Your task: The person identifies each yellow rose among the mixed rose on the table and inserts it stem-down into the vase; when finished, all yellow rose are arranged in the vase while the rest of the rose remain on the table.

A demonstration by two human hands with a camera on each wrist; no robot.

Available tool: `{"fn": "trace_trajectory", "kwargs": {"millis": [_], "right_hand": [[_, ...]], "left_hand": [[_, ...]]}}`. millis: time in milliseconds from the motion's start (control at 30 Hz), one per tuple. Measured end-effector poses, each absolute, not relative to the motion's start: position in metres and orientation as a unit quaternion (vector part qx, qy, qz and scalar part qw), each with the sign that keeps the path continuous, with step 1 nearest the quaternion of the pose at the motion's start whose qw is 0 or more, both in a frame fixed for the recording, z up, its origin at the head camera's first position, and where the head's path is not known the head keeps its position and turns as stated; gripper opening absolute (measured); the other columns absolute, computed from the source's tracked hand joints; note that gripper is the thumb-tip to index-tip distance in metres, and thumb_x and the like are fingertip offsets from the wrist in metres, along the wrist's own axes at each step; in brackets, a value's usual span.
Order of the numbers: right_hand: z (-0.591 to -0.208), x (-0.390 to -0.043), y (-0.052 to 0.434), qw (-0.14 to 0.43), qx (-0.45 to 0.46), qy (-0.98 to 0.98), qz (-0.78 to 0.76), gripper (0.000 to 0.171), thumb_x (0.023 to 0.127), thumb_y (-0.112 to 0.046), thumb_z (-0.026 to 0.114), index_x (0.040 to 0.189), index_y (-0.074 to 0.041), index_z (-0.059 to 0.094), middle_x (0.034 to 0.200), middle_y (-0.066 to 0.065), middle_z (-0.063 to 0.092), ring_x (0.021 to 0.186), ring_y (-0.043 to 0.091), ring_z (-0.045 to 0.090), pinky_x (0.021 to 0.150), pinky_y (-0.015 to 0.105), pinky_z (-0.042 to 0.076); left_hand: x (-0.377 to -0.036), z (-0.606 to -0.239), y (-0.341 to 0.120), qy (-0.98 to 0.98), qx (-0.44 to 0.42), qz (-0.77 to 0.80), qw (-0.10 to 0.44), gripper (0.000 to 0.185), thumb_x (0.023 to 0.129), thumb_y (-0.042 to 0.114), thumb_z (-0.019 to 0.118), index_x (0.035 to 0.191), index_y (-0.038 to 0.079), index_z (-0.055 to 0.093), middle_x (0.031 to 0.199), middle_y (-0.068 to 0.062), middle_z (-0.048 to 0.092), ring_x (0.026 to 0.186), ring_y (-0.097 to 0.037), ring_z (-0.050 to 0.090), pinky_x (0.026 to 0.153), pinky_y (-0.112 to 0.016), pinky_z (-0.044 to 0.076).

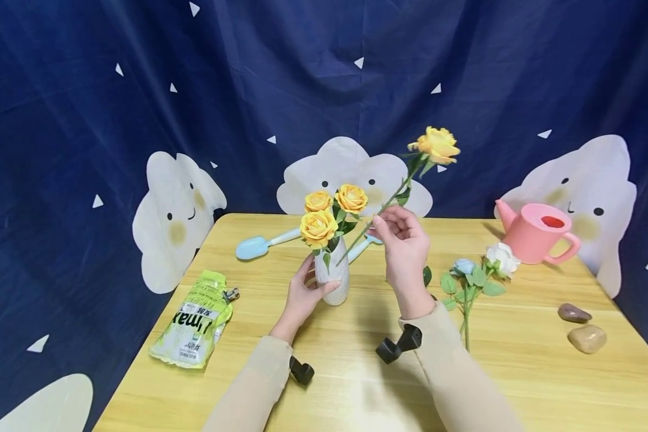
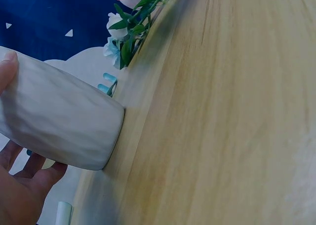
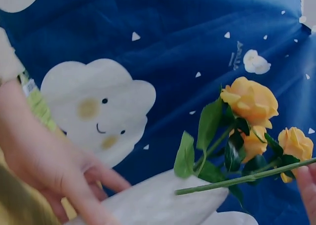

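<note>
A white vase [image 1: 333, 276] stands on the table with several yellow roses [image 1: 318, 229] in it. My left hand [image 1: 305, 294] holds the vase round its lower body; in the left wrist view the fingers [image 2: 49, 178] curl about its side. Above and right of the vase, my right hand [image 1: 405, 249] pinches the stem of another yellow rose [image 1: 436, 146] between thumb and fingers. That rose tilts up to the right, its bloom high. In the right wrist view, the cut end of its green stem [image 3: 197, 189] lies across the view of the vase mouth.
A blue toy shovel [image 1: 254, 247] and another blue-handled tool [image 1: 359, 247] lie behind the vase. At left is a green and white packet [image 1: 194, 324] with a binder clip. Rightward are a white flower [image 1: 502, 259], a blue flower [image 1: 463, 267], a pink watering can [image 1: 537, 233] and two stones [image 1: 587, 339].
</note>
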State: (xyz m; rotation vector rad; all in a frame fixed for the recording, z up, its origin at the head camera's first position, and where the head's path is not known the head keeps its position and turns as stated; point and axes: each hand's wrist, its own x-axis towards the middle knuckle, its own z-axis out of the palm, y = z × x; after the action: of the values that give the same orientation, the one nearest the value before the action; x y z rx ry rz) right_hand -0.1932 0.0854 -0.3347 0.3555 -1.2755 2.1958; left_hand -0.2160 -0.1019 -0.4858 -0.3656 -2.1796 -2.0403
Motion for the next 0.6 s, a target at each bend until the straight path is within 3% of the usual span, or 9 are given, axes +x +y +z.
{"fn": "trace_trajectory", "kwargs": {"millis": [133,300,467,600], "right_hand": [[-0.331,-0.198,0.078,0.336,0.141,-0.434,0.824,0.017,0.082,0.013,0.062,0.095,0.002,0.061,0.084,0.009,0.061,0.073,0.019,0.061,0.066,0.033,0.055],[-0.332,-0.203,0.073,0.382,0.163,-0.456,0.787,0.014,0.082,0.01,0.064,0.095,0.008,0.059,0.084,0.009,0.061,0.073,0.019,0.062,0.066,0.032,0.055],[-0.343,-0.206,0.066,0.372,0.166,-0.508,0.759,0.019,0.083,0.007,0.064,0.095,0.017,0.053,0.084,0.012,0.059,0.074,0.021,0.063,0.067,0.032,0.055],[-0.355,-0.208,0.06,0.345,0.145,-0.523,0.765,0.022,0.083,0.006,0.064,0.096,0.018,0.052,0.085,0.015,0.06,0.074,0.022,0.062,0.067,0.034,0.055]], "left_hand": [[-0.214,-0.48,-0.101,-0.718,-0.124,-0.682,0.057,0.081,0.071,0.015,0.082,0.14,0.024,0.041,0.124,-0.009,0.053,0.109,-0.025,0.051,0.091,-0.04,0.046],[-0.206,-0.465,-0.1,-0.718,-0.134,-0.681,0.05,0.079,0.073,0.012,0.08,0.141,0.018,0.041,0.124,-0.01,0.053,0.108,-0.024,0.052,0.092,-0.043,0.045],[-0.202,-0.459,-0.1,-0.718,-0.134,-0.681,0.052,0.078,0.074,0.01,0.079,0.141,0.017,0.04,0.123,-0.01,0.053,0.108,-0.025,0.052,0.092,-0.043,0.045],[-0.202,-0.458,-0.1,-0.721,-0.132,-0.679,0.053,0.078,0.074,0.011,0.079,0.141,0.017,0.04,0.122,-0.011,0.053,0.108,-0.025,0.052,0.091,-0.042,0.045]]}}
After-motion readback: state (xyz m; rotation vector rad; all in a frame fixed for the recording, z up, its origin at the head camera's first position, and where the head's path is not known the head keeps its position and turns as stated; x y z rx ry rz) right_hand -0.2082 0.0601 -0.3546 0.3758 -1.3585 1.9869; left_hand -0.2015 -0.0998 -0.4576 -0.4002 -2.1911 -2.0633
